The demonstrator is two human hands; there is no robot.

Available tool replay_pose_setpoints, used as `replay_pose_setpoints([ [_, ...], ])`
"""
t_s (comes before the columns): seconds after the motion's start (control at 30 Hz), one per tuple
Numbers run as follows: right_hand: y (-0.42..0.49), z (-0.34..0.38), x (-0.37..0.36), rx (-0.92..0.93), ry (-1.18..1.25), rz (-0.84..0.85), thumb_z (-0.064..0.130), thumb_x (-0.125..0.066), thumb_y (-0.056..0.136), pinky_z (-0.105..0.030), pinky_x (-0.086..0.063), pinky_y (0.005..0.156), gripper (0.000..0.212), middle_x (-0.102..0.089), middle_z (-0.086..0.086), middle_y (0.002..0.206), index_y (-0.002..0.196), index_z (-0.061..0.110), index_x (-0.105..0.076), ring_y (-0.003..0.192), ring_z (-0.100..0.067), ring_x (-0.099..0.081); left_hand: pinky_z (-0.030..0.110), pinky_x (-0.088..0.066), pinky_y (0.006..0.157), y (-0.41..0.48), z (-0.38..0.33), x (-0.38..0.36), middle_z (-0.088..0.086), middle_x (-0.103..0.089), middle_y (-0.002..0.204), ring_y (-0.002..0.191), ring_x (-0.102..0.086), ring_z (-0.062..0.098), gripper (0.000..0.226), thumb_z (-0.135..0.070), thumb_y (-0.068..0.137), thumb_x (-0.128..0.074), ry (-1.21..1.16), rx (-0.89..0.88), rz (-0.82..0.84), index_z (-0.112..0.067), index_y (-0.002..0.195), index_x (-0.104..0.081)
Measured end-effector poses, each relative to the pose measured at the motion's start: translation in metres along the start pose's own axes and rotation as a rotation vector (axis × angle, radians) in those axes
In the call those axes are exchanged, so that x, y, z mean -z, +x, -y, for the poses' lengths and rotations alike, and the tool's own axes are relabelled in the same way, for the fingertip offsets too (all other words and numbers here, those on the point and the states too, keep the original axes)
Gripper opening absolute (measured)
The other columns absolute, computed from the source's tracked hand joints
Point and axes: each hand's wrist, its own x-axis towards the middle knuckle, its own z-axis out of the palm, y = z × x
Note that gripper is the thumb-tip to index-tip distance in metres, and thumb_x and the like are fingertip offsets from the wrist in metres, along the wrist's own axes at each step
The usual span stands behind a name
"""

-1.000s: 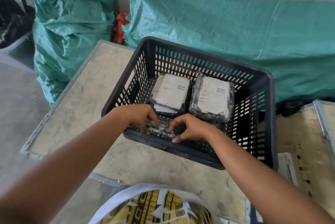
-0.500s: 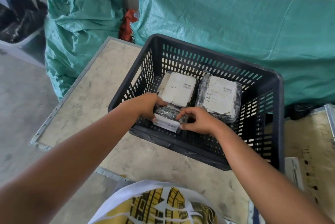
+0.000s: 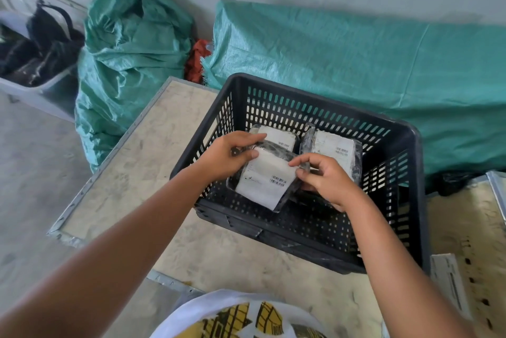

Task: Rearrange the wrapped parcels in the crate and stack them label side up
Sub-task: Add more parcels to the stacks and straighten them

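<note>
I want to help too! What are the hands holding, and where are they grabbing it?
Both hold one plastic-wrapped parcel with a white label above the black plastic crate: left hand at its far-left corner, right hand on its right edge.

The surface (image 3: 142,173) is a pale, scuffed beige board with a thin metal edge running round it, smudged with grey marks. A black slotted plastic crate (image 3: 309,228) stands directly on it, towards its right side, with its near wall close to the front edge. To the right, a second board of the same kind (image 3: 465,217) lies just beside the first, and a narrow white strip (image 3: 449,285) rests on it near the crate's corner. Both boards stand on a grey concrete floor (image 3: 32,178). On the floor behind them lie a stuffed green woven sack (image 3: 128,63) and a long green-covered bundle (image 3: 356,69).
</note>
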Motion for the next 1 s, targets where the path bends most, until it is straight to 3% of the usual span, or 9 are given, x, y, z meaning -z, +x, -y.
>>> replay_pose_setpoints([
  [0.07,-0.007,0.013,0.013,0.03,0.016,-0.018,0.011,-0.066,0.1,-0.039,-0.051,0.103,0.032,-0.07,0.025,0.111,0.09,0.039,-0.078,0.11,-0.005,-0.065,0.038,-0.045,0.11,-0.005,-0.008,0.002,-0.008,-0.056,0.144,0.136,-0.048,0.007,0.05,-0.006,0.094,-0.068,-0.185,-0.078,-0.006,-0.032,0.137,-0.061],
  [0.13,-0.013,0.028,0.028,0.049,0.089,-0.017,0.009,-0.061,0.102,-0.046,-0.051,0.103,0.035,-0.072,0.027,0.099,0.09,0.037,-0.079,0.107,-0.01,-0.064,0.035,-0.041,0.113,-0.009,-0.015,0.006,0.002,-0.051,0.151,0.144,-0.04,0.011,0.05,-0.006,0.092,-0.069,-0.328,-0.128,0.015,-0.03,0.135,-0.062],
  [0.27,-0.016,0.056,0.051,0.09,0.121,0.001,0.009,-0.055,0.105,-0.052,-0.054,0.098,0.036,-0.072,0.019,0.103,0.095,0.033,-0.079,0.109,-0.013,-0.062,0.031,-0.043,0.11,-0.006,-0.032,0.02,0.0,-0.059,0.144,0.138,-0.048,0.014,0.048,-0.009,0.09,-0.068,-0.392,-0.129,0.146,-0.033,0.132,-0.066],
  [0.37,-0.013,0.068,0.058,0.096,0.086,0.026,0.017,-0.054,0.107,-0.05,-0.057,0.094,0.031,-0.07,0.023,0.105,0.103,0.035,-0.078,0.111,-0.012,-0.06,0.033,-0.045,0.109,0.004,-0.04,0.025,0.011,-0.063,0.136,0.131,-0.056,0.021,0.047,-0.003,0.093,-0.065,-0.353,-0.136,0.173,-0.027,0.134,-0.065],
  [0.53,-0.003,0.075,0.053,0.248,0.09,-0.134,0.019,-0.067,0.099,-0.04,-0.054,0.102,0.034,-0.065,0.022,0.126,0.117,0.047,-0.072,0.11,0.0,-0.067,0.039,-0.049,0.105,0.017,-0.045,0.029,0.001,-0.063,0.139,0.13,-0.058,0.021,0.054,0.008,0.097,-0.056,-0.512,-0.088,0.125,-0.033,0.13,-0.068],
  [0.63,-0.002,0.065,0.039,0.286,0.014,-0.203,0.028,-0.078,0.089,-0.034,-0.053,0.103,0.048,-0.044,0.018,0.154,0.125,0.056,-0.065,0.125,-0.006,-0.061,0.047,-0.051,0.1,0.028,-0.04,0.03,0.007,-0.065,0.137,0.125,-0.061,0.03,0.051,0.006,0.099,-0.053,-0.666,0.002,0.07,-0.03,0.133,-0.067],
  [0.7,0.0,0.057,0.031,0.268,-0.046,-0.188,0.035,-0.08,0.086,-0.032,-0.052,0.106,0.059,-0.038,0.02,0.158,0.133,0.062,-0.056,0.131,-0.004,-0.055,0.048,-0.054,0.097,0.037,-0.037,0.032,0.007,-0.066,0.135,0.123,-0.063,0.029,0.052,0.005,0.1,-0.053,-0.704,0.033,0.042,-0.032,0.133,-0.066],
  [0.83,0.017,0.045,0.02,0.213,-0.173,-0.182,0.038,-0.084,0.083,-0.019,-0.035,0.106,0.081,-0.033,0.027,0.156,0.148,0.061,-0.04,0.141,-0.001,-0.039,0.04,-0.056,0.096,0.062,-0.034,0.029,-0.007,-0.069,0.131,0.118,-0.066,0.015,0.05,-0.005,0.101,-0.058,-0.516,0.054,-0.012,-0.047,0.127,-0.067],
  [1.0,0.044,0.032,-0.002,0.054,-0.165,-0.16,0.033,-0.094,0.073,-0.04,-0.037,0.118,0.108,-0.034,0.006,0.162,0.161,0.034,-0.032,0.144,-0.014,-0.037,0.043,-0.04,0.115,0.09,-0.013,0.012,-0.006,-0.052,0.15,0.136,-0.048,0.012,0.057,-0.01,0.094,-0.07,-0.091,0.097,0.007,-0.035,0.142,-0.056],
])
